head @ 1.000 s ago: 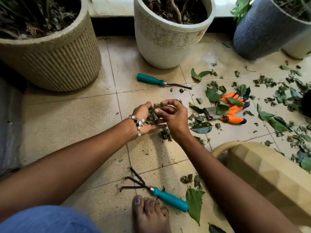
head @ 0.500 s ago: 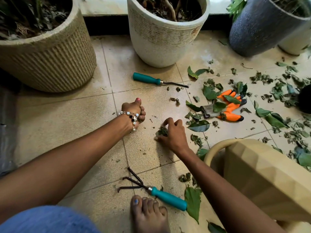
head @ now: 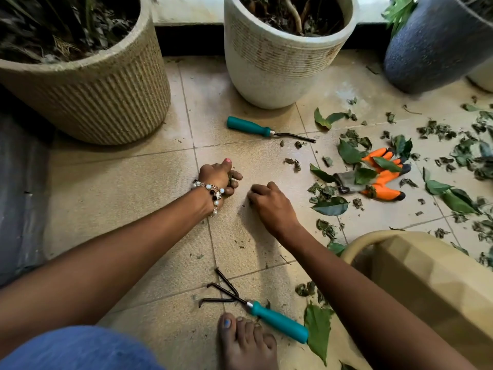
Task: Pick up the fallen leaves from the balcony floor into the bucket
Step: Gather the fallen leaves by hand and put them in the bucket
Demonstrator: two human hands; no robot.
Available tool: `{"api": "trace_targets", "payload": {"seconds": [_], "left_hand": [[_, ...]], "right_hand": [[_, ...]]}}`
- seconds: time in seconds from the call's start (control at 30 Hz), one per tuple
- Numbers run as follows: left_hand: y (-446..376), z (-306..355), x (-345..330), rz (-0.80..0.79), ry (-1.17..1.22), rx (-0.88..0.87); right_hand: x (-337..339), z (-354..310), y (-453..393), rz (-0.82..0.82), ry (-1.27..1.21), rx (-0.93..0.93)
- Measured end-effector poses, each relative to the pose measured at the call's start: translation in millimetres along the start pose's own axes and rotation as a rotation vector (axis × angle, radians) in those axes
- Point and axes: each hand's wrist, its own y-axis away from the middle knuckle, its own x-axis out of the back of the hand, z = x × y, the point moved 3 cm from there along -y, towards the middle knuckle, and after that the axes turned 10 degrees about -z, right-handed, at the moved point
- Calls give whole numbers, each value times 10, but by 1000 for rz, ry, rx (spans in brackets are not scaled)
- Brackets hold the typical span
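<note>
Left grip: left hand (head: 219, 177) is resting knuckles-down on the floor (head: 120, 198), fingers curled into a fist round a small wad of dark dry leaf bits (head: 230, 180), thumb sticking up.
Left wrist: a beaded bracelet (head: 213, 192) is hanging round it.
Right grip: right hand (head: 270, 204) is lying palm-down on the tile just beside the left, fingers bent and fingertips pressing at the floor; whether anything is pinched under them cannot be told.
Between the hands: a narrow strip of bare tile is separating them; they are not touching.
Fallen leaves (head: 330, 205): most are lying scattered to the right of the right hand, whole green ones mixed with dark crumbled scraps, spreading on toward the right edge.
Bucket (head: 426, 284): beige, sitting at lower right, close against the right forearm, its rim near a few leaves.
Glove (head: 381, 180): orange and grey, lying among the leaves with some resting on top of it.
Hand rake (head: 266, 313): teal handle, black prongs, lying by a bare foot (head: 246, 343).
Second teal tool (head: 264, 129): lying in front of the white pot (head: 280, 62).
Other pots: a ribbed tan pot (head: 93, 89) is standing at left, a dark blue pot (head: 437, 46) at upper right.
</note>
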Motion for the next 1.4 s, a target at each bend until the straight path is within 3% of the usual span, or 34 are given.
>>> {"api": "trace_targets", "payload": {"seconds": [0.1, 0.23, 0.3, 0.43, 0.53, 0.7, 0.8, 0.93, 1.07, 1.13, 1.3, 1.4], "left_hand": [[10, 2, -43, -30, -14, -6], [47, 2, -129, -69, 0, 16], [45, -34, -198, -94, -14, 38], [19, -83, -343, -72, 66, 141], [33, -95, -407, -101, 97, 248], [46, -144, -442, -62, 5, 164], [32, -124, -430, -56, -24, 112], [-9, -30, -333, -33, -31, 103], [-77, 82, -188, -4, 4, 91], [-100, 133, -139, 11, 17, 85], [-103, 190, -83, 26, 35, 83], [-102, 183, -20, 30, 31, 93]], "right_hand": [[48, 145, -41, 47, -137, -7], [322, 283, -1, 253, -1013, -365], [406, 206, -6, 305, -1185, -407], [509, -35, -36, 274, -784, -192], [509, -139, 14, 255, -637, -10], [515, 117, -5, 357, -876, -246], [525, 302, -131, 324, -722, -237], [398, 867, -279, 232, -579, -473], [190, 1022, -289, 35, -256, -340], [198, 998, -287, 50, -203, -286], [372, 1159, -509, 254, -439, -485], [336, 1177, -712, 121, -433, -540]]}}
